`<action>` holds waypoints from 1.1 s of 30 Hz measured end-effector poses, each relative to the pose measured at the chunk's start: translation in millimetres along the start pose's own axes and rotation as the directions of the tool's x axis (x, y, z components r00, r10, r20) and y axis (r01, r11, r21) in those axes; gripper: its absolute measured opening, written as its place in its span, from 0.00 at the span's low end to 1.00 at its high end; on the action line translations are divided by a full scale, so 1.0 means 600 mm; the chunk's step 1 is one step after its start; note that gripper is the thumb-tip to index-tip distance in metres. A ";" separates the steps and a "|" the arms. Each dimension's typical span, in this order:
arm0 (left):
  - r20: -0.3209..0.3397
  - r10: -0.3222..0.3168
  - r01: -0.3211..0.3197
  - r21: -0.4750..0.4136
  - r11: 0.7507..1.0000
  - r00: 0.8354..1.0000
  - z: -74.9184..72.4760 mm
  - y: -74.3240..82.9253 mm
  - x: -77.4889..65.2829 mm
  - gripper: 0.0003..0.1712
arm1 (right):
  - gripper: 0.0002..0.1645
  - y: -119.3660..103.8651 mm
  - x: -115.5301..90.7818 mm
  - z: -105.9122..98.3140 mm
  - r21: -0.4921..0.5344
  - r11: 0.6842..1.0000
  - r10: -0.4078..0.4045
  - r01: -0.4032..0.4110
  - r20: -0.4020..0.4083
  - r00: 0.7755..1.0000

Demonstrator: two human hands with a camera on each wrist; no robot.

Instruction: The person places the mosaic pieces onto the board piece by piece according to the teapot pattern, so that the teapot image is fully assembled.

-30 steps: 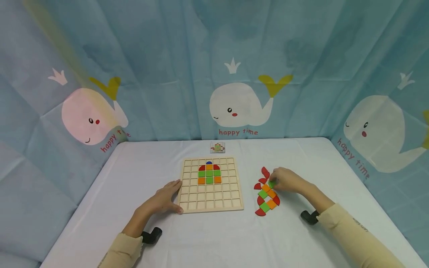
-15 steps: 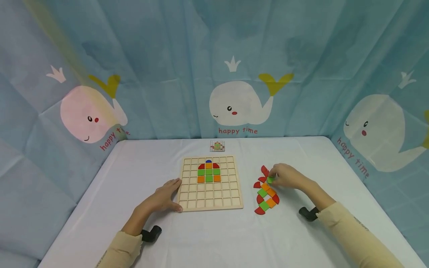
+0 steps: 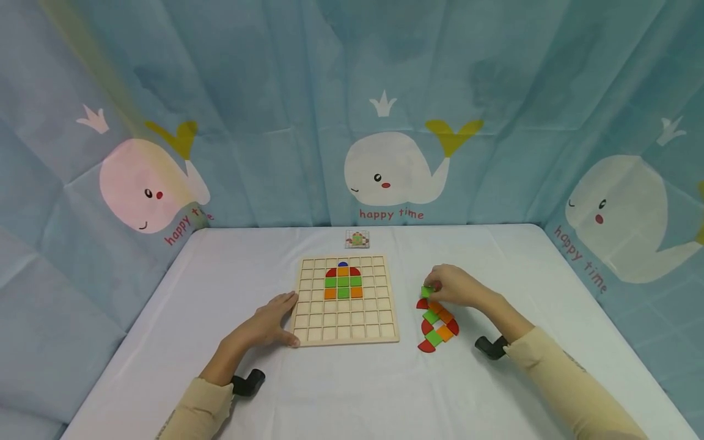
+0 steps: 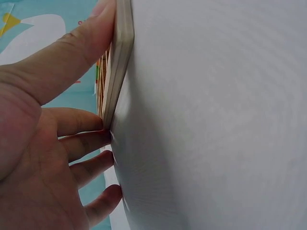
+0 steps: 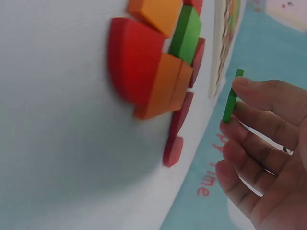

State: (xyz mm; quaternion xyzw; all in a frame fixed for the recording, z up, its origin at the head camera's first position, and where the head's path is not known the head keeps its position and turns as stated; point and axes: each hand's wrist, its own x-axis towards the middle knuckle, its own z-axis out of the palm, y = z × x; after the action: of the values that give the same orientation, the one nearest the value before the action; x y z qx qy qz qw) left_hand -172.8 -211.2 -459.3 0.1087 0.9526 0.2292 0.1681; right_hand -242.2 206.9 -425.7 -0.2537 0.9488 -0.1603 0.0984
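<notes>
A pale wooden grid board [image 3: 351, 319] lies on the table with coloured tiles set in its upper middle: a blue half-round, red quarter-rounds, and orange and green squares. My left hand [image 3: 269, 321] rests at the board's left side, thumb by the near corner and fingertips along the edge. Between thumb and fingers, my right hand [image 3: 461, 286] pinches a green square tile [image 5: 231, 98], raised above the table. Under and beside that hand lie loose tiles, among them a red quarter-round [image 5: 134, 60], orange squares [image 3: 445, 333] and a green square [image 3: 434, 338].
A small picture card [image 3: 357, 239] lies behind the board, near the table's far edge. A curtain [image 3: 275, 177] printed with whales hangs around the white table [image 3: 352, 391]. A black wrist camera [image 3: 491, 348] sits under the right forearm, another [image 3: 249, 383] under the left.
My right hand has lifted the green square tile from the loose tiles and carried it left toward the board. The left hand stays at the board's edge.
</notes>
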 end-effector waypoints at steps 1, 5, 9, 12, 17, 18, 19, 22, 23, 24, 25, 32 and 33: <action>0.001 0.002 -0.002 0.002 1.000 1.000 0.000 0.000 0.001 0.66 | 0.11 -0.004 0.003 -0.001 0.001 1.000 0.004 -0.004 0.004 1.000; 0.001 -0.003 0.003 0.001 1.000 1.000 0.001 0.001 0.000 0.67 | 0.10 -0.018 0.012 -0.004 -0.005 1.000 0.006 -0.005 0.011 1.000; -0.001 -0.007 0.007 -0.005 1.000 1.000 0.002 0.002 -0.001 0.66 | 0.11 -0.032 0.022 -0.004 0.007 1.000 -0.002 0.001 0.019 1.000; -0.003 -0.007 0.007 -0.004 1.000 1.000 0.002 0.002 -0.001 0.66 | 0.11 -0.044 0.032 -0.003 0.007 1.000 -0.019 0.019 0.014 1.000; -0.006 -0.006 0.006 0.001 1.000 1.000 0.002 0.001 0.000 0.66 | 0.12 -0.067 0.048 0.002 -0.023 0.997 -0.069 0.069 -0.007 0.998; -0.006 -0.006 0.006 0.001 1.000 1.000 0.001 0.001 0.000 0.66 | 0.12 -0.071 0.052 0.003 -0.028 0.997 -0.079 0.079 -0.011 0.997; -0.005 -0.004 0.004 0.001 1.000 1.000 0.001 0.000 0.000 0.66 | 0.13 -0.074 0.055 0.006 -0.038 0.995 -0.094 0.093 -0.013 0.995; -0.007 -0.001 0.001 -0.004 1.000 1.000 0.001 0.000 0.000 0.66 | 0.14 -0.085 0.064 0.013 -0.066 0.989 -0.135 0.133 -0.021 0.991; -0.007 -0.001 0.001 -0.005 1.000 1.000 0.001 0.000 0.000 0.66 | 0.14 -0.089 0.067 0.016 -0.075 0.987 -0.146 0.144 -0.022 0.989; -0.008 -0.002 0.002 -0.005 1.000 1.000 0.001 0.000 -0.001 0.66 | 0.14 -0.092 0.070 0.018 -0.081 0.985 -0.155 0.153 -0.023 0.988; -0.009 -0.002 0.002 -0.006 1.000 1.000 0.001 0.000 -0.001 0.66 | 0.14 -0.096 0.073 0.020 -0.092 0.982 -0.166 0.163 -0.024 0.986; -0.004 -0.001 0.001 0.001 1.000 1.000 0.000 0.001 0.000 0.66 | 0.14 -0.126 0.095 0.032 -0.089 0.979 -0.188 0.185 -0.020 0.982; -0.003 -0.002 0.002 -0.001 1.000 1.000 0.000 0.002 -0.001 0.66 | 0.14 -0.130 0.098 0.034 -0.086 0.978 -0.192 0.190 -0.019 0.981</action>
State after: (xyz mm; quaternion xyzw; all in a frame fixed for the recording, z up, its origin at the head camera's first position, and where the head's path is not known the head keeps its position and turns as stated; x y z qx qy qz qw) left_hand -172.4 -210.6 -458.5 0.1073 0.9528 0.2297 0.1668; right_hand -251.8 107.4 -423.6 -0.3452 0.9272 -0.1326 0.0589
